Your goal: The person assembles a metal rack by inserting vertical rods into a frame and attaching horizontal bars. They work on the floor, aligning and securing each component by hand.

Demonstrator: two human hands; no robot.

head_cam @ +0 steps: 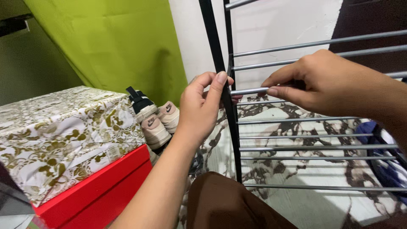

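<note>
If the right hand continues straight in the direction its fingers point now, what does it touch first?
The right hand points left along the thin grey metal rod, so it would probably first meet the black upright rack post, where the left hand grips; depth is unclear.

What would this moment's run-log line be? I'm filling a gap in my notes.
left hand: grips black upright post | right hand: pinches silver rod at post | pink shoes left
</note>
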